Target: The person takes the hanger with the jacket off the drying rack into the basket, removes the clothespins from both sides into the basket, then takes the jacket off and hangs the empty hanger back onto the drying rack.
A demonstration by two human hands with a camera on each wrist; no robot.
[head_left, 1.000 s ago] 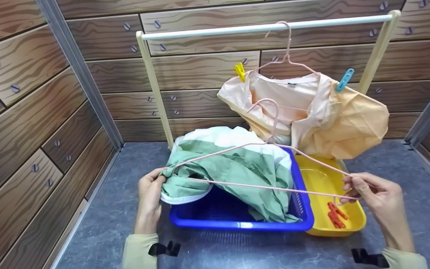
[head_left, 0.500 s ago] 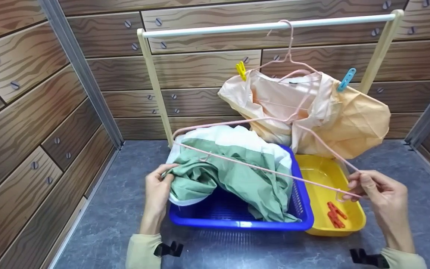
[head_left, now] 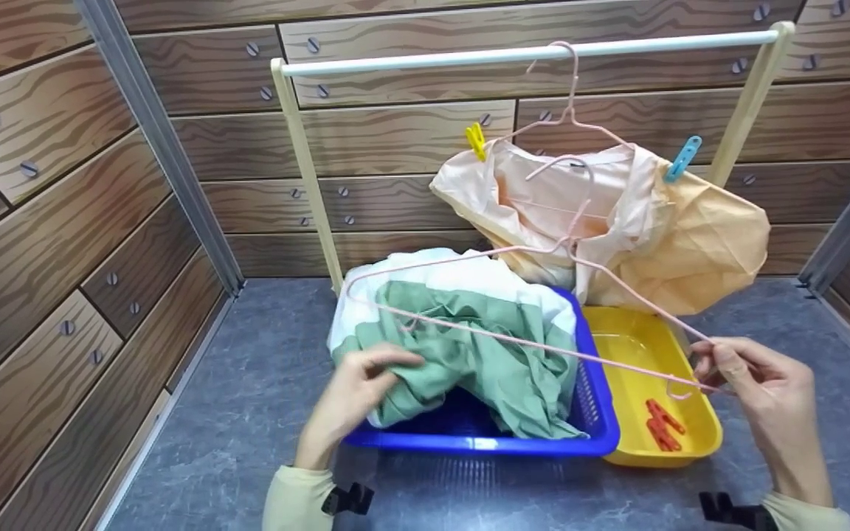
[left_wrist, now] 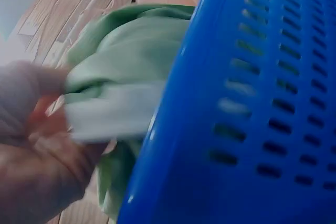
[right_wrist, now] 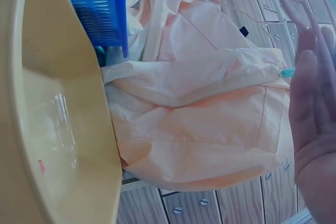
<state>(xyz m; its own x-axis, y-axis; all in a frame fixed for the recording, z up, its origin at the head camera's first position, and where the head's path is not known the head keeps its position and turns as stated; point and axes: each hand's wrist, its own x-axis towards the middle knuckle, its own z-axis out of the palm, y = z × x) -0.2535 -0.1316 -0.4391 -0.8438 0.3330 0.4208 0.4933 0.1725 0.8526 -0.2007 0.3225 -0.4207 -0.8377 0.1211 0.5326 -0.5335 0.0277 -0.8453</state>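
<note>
Nearest, the left hand (head_left: 355,387) reaches in over the left part of the green-and-white garment (head_left: 513,376), fingers extended and thumb held below them; motion blur hides whether it pinches the cloth. The right hand (head_left: 772,383) has thumb and fingers closed on the right corner of the pink hanger (head_left: 571,243), where sloping arm and lower bar meet.

The garment lies bunched in the blue basket (head_left: 480,444), heaped over its left and far edges. It looks light, limp and hard to break, likely to slump wherever it is unsupported; the white-trimmed edge, facing near and left, seems the surest place to grip. The hanger looks thin, light and stiff, so held at one corner it would probably swing; its left corner hovers above the cloth, whether touching I cannot tell.

Right of the basket, just beside its rim, sits the yellow tray (head_left: 624,328) with red pegs (head_left: 663,425) in it. Leftward, the tabletop (head_left: 277,346) runs to the wooden side wall, giving width for movement.

Farther back, the hanger's hook stands before the peach garment (head_left: 698,243), which hangs from the white rail (head_left: 425,57) and narrows the room on the right.
</note>
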